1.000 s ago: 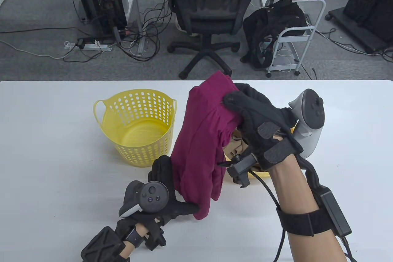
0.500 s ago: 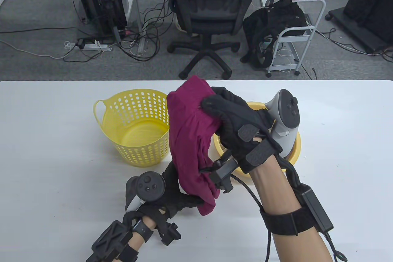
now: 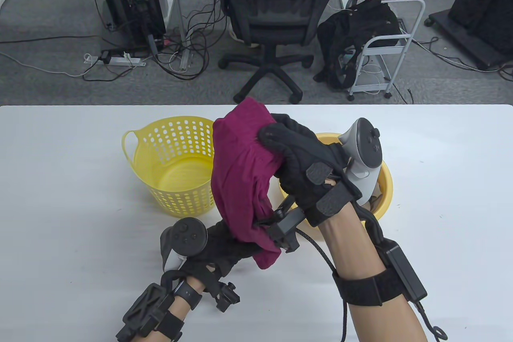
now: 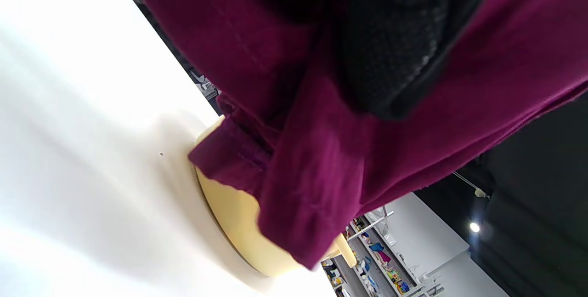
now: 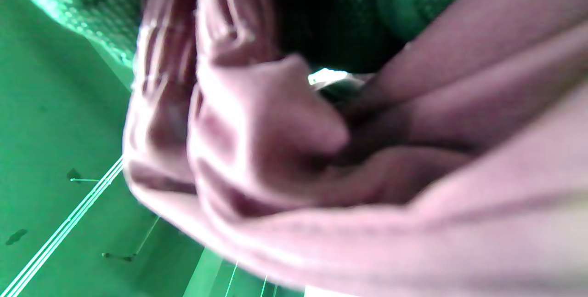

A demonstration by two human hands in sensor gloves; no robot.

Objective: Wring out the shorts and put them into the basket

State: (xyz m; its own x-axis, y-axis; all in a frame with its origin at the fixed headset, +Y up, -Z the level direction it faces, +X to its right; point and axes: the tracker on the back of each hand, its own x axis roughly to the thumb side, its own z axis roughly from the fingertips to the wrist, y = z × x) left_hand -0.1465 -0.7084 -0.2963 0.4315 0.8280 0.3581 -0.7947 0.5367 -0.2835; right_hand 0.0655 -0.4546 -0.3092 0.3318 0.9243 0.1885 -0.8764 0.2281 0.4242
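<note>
Yellow basket [image 3: 176, 169]: perforated, stands on the white desk [image 3: 60, 197], left of the shorts and apart from both hands.
Left hand [image 3: 224, 243]: low, near the desk's front; its fingers [image 4: 395, 48] are curled round the lower end of the shorts, cloth wrapped over them in the left wrist view.
Shorts [image 3: 240, 173]: magenta, held off the desk as a hanging roll between the two hands, partly in front of the basket's right rim.
Right hand [image 3: 304, 165]: higher; its fingers [image 3: 280, 137] clench the bunched top end.
Yellow bowl [image 3: 380, 193]: on the desk under the right hand.
Change: compared with a second ago, the shorts and both hands sit further left, nearer the basket, and more of the bowl shows.
</note>
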